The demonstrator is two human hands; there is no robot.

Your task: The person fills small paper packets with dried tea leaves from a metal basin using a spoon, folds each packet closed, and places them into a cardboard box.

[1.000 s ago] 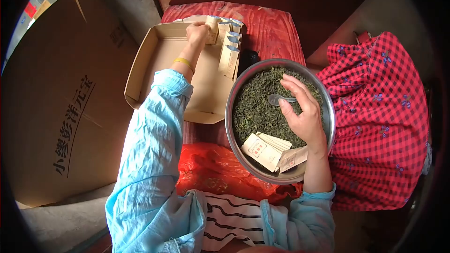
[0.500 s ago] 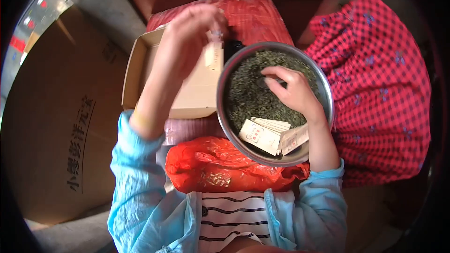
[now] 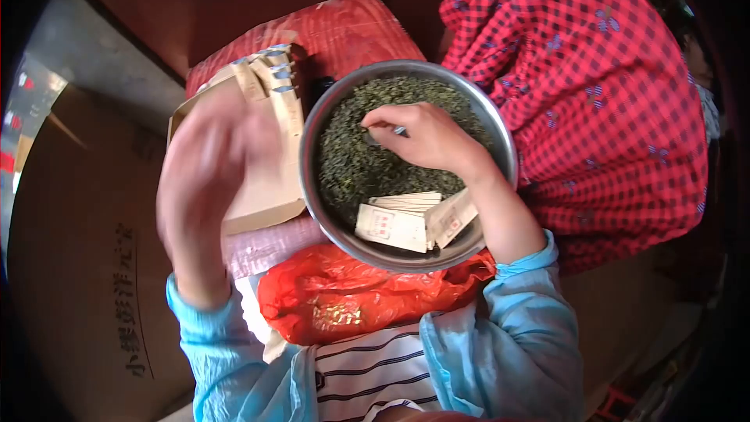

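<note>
My right hand (image 3: 426, 139) reaches over a round metal basin (image 3: 311, 195) of dried green tea leaves (image 3: 351, 160). Its fingers are pinched around what looks like a small metal spoon (image 3: 401, 131), mostly hidden by the hand. Cream paper packets (image 3: 391, 223) with red print lie fanned on the leaves at the basin's near side, and another leans beside them below my right wrist. My left hand (image 3: 219, 141), smeared by motion, hovers over the left part of a shallow cardboard box (image 3: 266, 202). Several slim packets (image 3: 269, 74) rest at the box's far end.
A red wooden surface (image 3: 355, 27) supports the box and basin. Crumpled red plastic bag (image 3: 375, 297) lies between the basin and my body. Red checked cloth (image 3: 601, 125) bulges at the right. To the left stands a large brown carton (image 3: 86, 266) with black writing.
My left hand has drawn back from the far end of the box, down and leftward, uncovering the packets there. My right hand stays over the tea. The whole view has turned slightly.
</note>
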